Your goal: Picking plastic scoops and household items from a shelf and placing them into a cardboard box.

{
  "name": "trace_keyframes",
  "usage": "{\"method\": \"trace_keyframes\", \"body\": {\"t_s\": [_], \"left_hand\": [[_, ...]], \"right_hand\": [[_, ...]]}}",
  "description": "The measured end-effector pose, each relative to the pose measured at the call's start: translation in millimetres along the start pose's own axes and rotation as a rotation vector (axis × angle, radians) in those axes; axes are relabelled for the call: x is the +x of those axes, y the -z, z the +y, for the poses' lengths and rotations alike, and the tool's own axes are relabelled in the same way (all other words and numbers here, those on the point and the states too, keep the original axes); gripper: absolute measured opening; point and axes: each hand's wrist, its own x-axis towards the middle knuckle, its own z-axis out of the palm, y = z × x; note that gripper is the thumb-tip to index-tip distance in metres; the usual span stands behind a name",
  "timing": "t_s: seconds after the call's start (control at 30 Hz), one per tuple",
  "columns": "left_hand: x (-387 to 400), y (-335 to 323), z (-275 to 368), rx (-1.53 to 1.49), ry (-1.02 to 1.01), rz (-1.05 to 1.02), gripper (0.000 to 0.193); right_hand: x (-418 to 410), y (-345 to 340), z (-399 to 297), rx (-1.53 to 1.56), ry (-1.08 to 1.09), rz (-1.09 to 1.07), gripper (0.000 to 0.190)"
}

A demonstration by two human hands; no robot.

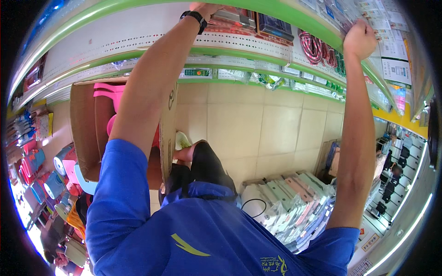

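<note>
My left hand (pixel 206 11) reaches onto a white shelf at the top of the view, with a black watch (pixel 197 20) on its wrist. It is beside a stack of red and clear packaged goods (pixel 234 19); its fingers are partly cut off by the picture's edge. At upper right, my right hand (pixel 361 39) is raised with curled fingers at the green shelf edge (pixel 324 26), against clear plastic packages (pixel 333 12). Its fingertips are hidden, so whether it grips a package or the edge cannot be told.
An open cardboard box (pixel 83 138) with pink plastic items (pixel 112 91) stands by my left side. Wrapped plastic goods (pixel 293 200) are stacked on the tiled floor (pixel 234 127) to the right. Coiled ropes (pixel 310 46) lie on the shelf. Plastic stools (pixel 55 184) crowd the far left.
</note>
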Motion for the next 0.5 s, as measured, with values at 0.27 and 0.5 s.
{"method": "trace_keyframes", "body": {"t_s": [0.27, 0.5], "left_hand": [[-35, 80, -38, 0.373, -0.165, -0.006, 0.028], [-99, 238, -87, -0.244, 0.438, 0.06, 0.035]], "right_hand": [[3, 1, 11, 0.005, 0.063, 0.046, 0.035], [9, 8, 30, 0.013, 0.089, 0.012, 0.038]]}}
